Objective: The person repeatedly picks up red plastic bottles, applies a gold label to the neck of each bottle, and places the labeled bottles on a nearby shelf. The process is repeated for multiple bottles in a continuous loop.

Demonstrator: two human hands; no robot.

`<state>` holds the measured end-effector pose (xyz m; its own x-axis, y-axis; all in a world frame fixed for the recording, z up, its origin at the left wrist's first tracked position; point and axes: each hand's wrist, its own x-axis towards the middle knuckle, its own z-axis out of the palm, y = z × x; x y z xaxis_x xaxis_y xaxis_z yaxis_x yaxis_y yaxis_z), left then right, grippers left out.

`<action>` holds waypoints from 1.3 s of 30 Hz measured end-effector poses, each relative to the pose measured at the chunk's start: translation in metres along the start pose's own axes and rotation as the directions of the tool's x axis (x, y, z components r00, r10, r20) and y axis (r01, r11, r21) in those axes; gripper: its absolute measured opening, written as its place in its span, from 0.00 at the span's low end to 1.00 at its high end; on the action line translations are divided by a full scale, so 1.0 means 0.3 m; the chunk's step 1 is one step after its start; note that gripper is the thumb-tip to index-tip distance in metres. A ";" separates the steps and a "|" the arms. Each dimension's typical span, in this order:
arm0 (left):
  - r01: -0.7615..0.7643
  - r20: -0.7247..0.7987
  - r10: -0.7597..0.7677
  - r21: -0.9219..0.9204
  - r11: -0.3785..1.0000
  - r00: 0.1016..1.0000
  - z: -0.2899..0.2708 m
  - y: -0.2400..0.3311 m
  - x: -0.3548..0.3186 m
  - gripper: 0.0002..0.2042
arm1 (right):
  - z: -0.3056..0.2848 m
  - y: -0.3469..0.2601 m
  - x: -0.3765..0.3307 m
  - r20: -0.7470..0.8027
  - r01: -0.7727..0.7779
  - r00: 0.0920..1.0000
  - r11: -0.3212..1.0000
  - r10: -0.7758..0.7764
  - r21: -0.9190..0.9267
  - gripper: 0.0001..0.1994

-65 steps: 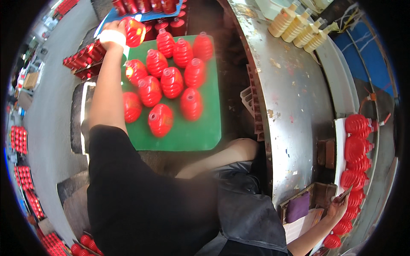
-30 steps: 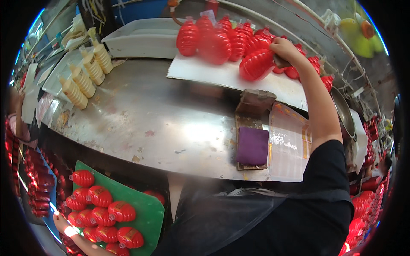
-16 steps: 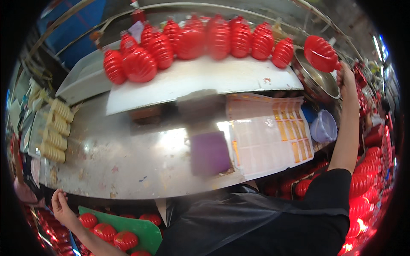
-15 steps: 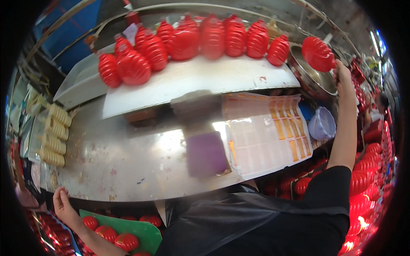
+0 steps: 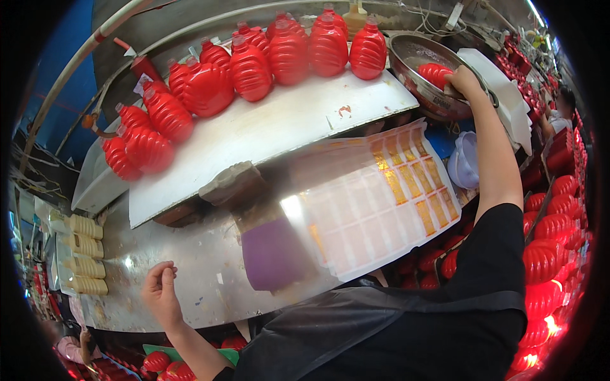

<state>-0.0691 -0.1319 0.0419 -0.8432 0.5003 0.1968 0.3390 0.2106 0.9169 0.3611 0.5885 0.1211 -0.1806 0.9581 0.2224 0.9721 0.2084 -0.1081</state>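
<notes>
At the upper right, my right hand grips one end of a red ribbed bottle, whose body lies sideways inside a round metal pan. My fingers hide the gripped end. The pan seems to hold some liquid. Over the left part of the metal table, my left hand hangs with fingers loosely curled together, and nothing shows in it. Several similar red bottles stand in a row on a raised white board at the back of the table.
A sheet with gold labels lies on the table beside a purple pad. A lavender bucket stands below the pan. Cream ribbed bottles line the left edge. Several red bottles crowd the right side.
My right hand has lowered the red bottle from above the pan's rim into the pan. My left hand has risen and come inward over the table. The whole view has shifted.
</notes>
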 end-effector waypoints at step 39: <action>-0.005 0.348 0.084 -0.222 0.975 0.934 0.502 0.146 0.000 0.37 | 0.021 -1.000 -1.230 0.098 0.101 0.696 0.232 -0.711 0.967 0.24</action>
<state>0.0087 0.0038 0.0296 -0.6137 0.7769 0.1404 0.2421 0.0159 0.9701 0.1352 0.1737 0.0654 -0.8316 0.5382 0.1368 0.0625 0.3355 -0.9400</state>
